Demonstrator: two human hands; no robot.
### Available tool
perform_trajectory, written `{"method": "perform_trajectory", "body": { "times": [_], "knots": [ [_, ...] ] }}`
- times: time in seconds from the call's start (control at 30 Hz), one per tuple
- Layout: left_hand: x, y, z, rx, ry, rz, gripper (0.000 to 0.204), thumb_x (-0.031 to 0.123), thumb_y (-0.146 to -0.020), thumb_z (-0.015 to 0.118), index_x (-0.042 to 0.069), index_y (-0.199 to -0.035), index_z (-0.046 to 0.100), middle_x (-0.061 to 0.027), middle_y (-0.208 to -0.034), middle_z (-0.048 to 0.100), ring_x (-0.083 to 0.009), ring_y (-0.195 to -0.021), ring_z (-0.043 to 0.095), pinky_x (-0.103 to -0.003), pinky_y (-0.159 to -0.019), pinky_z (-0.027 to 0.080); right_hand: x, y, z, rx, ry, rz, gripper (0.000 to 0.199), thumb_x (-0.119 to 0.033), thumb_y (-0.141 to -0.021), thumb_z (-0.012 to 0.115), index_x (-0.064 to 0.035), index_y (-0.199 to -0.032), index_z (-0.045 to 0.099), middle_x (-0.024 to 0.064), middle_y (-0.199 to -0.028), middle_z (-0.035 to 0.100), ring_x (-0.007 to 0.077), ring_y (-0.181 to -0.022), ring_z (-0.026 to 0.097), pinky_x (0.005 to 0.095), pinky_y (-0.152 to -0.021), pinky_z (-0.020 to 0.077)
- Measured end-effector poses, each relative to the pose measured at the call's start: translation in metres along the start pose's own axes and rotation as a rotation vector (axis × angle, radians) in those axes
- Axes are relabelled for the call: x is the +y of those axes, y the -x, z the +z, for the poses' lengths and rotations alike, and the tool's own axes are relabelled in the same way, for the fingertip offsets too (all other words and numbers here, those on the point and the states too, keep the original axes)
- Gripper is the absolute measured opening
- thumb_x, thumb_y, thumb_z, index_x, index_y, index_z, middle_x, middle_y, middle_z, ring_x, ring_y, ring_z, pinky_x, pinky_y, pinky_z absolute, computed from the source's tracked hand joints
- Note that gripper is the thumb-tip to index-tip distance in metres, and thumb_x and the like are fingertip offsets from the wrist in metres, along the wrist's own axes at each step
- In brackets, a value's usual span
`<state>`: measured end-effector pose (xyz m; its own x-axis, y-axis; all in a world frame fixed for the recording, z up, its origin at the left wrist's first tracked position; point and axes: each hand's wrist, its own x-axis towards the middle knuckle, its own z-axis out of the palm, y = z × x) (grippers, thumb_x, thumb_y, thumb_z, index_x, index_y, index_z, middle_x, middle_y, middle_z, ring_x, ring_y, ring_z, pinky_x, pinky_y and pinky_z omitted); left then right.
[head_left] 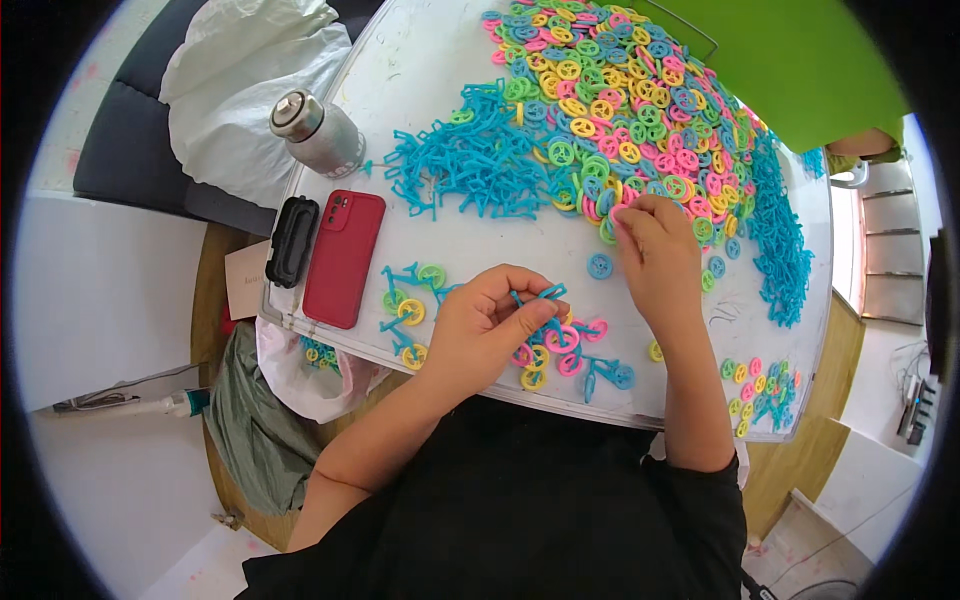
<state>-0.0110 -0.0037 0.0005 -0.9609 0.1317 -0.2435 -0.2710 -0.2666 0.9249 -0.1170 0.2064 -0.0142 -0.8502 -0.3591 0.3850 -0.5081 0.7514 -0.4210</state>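
My left hand (485, 325) is closed, its thumb and fingers pinching a blue plastic piece (552, 292) above the near edge of the table. Below it lies a small cluster of blue pieces fitted with pink and yellow wheels (535, 358). My right hand (660, 260) is at the near edge of a large pile of small spoked plastic wheels (600, 95) in pink, yellow, green and blue. Its thumb and fingers are pinched together around what looks like a pink wheel (617, 212), mostly covered. Just left of that hand, a single blue wheel (600, 266) rests on the white tabletop.
A heap of loose blue pieces (470, 160) lies left of the wheels, another (780, 240) to the right. On the left stand a metal bottle (330, 140), a red phone (345, 260) and a black case (292, 240). A green panel (800, 70) borders the pile.
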Motion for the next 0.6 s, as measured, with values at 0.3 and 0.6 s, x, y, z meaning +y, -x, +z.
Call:
{"method": "perform_trajectory", "body": {
  "times": [0.3,0.6],
  "knots": [
    [0.000,-0.002,0.003,0.002,0.052,0.110,0.014,0.003,-0.098,0.059,0.000,-0.111,0.059,-0.0098,-0.102,0.069,-0.0169,-0.097,0.067,-0.031,-0.088,0.052,0.001,0.007,0.005,0.199,0.077,-0.136,0.022,-0.001,-0.080,0.072,-0.0028,-0.101,0.065,0.0111,-0.101,0.067,0.0287,-0.087,0.065,0.0352,-0.075,0.0525],
    [0.009,-0.003,0.011,0.007,0.079,0.047,0.015,0.006,-0.099,0.057,0.001,-0.113,0.059,-0.0081,-0.103,0.068,-0.0133,-0.095,0.065,-0.027,-0.082,0.052,-0.030,0.020,-0.033,-0.076,-1.240,0.592,0.018,-0.004,-0.092,0.067,0.0003,-0.110,0.066,0.0077,-0.099,0.070,0.0140,-0.079,0.066,0.0297,-0.068,0.0554]
  ]
}}
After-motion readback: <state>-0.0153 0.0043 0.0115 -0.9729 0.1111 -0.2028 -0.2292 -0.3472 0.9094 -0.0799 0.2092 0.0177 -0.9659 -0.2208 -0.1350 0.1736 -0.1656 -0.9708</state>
